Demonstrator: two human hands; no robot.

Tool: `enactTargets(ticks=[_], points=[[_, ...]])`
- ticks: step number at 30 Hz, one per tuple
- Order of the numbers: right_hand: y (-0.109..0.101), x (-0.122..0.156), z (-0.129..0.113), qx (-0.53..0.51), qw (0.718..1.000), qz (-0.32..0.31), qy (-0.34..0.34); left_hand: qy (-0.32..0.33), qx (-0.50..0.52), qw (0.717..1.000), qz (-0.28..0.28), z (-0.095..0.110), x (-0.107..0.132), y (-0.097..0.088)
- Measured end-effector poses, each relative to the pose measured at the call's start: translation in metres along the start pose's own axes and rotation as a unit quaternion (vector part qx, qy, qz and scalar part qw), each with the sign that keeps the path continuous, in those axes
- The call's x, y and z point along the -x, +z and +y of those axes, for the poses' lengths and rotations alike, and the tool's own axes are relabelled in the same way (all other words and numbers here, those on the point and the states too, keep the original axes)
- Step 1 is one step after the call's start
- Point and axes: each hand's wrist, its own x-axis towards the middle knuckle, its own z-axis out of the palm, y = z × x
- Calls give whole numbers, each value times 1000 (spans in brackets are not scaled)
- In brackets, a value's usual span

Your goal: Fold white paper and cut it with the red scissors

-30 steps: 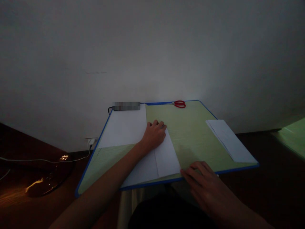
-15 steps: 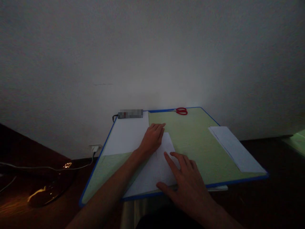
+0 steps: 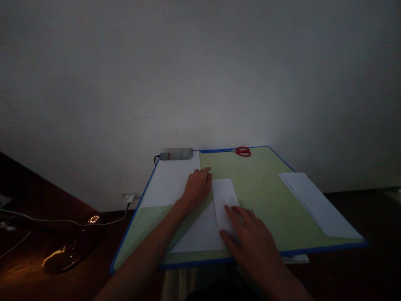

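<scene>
A sheet of white paper (image 3: 200, 236) lies near the front edge of the green table, with a long strip folded over (image 3: 222, 196) along its right side. At the far left corner of that strip rests my left hand (image 3: 199, 184), palm down, its fingers loosely bent and one finger stretched to the right. My right hand (image 3: 252, 236) lies on the near right part of the folded strip, open, with thumb and fingers spread. The strip's lower right end is hidden beneath it.
The green table (image 3: 263, 179) has a blue rim and stands against a grey wall. Red-handled scissors (image 3: 242, 151) lie at its back edge. Another white sheet (image 3: 171, 179) lies back left under a blurred dark object (image 3: 176, 154). Folded white paper (image 3: 319, 205) lies at right.
The right side of the paper now shows as a folded strip lying flat. My left hand has shifted slightly off it to the left, and the whole view has moved a little.
</scene>
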Motion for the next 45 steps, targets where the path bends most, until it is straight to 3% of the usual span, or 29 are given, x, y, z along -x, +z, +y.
enactTargets(ticks=[6, 13, 16, 20, 24, 27, 29, 31, 34, 37, 39, 41, 45], points=[[1, 0, 8, -31, 999, 10, -15, -2, 4, 999, -35, 0, 2, 2], [-1, 3, 18, -133, 989, 44, 41, -43, 24, 999, 17, 5, 2, -4], [-5, 5, 22, -224, 966, 72, 107, 12, 39, 999, -14, 12, 4, -8], [-11, 9, 41, -332, 924, 78, 170, 173, 27, 978, -116, 25, 11, -4], [-41, 7, 56, -301, 933, 120, 155, 227, -54, 963, -137, 37, 17, 5], [-79, -12, 46, -236, 950, 179, 96, 236, -91, 958, -136, 42, 16, 8], [-92, -38, 38, -238, 961, 142, 20, 239, -112, 955, -135, 45, 13, 9], [-84, -70, 40, -241, 965, 87, -54, 240, -124, 953, -136, 46, 10, 9], [-37, -111, 69, -181, 977, 25, -113, 226, -109, 957, -148, 42, 6, 9], [15, -126, 107, -93, 988, -28, -116, 201, -62, 966, -149, 30, 4, 9], [34, -123, 124, -71, 989, -39, -122, 184, -27, 972, -147, 20, 2, 9], [38, -118, 130, -22, 989, -52, -137, 165, -9, 974, -152, 12, 0, 9], [27, -122, 123, 49, 988, -57, -136, 163, -21, 971, -175, 7, -9, 6]])
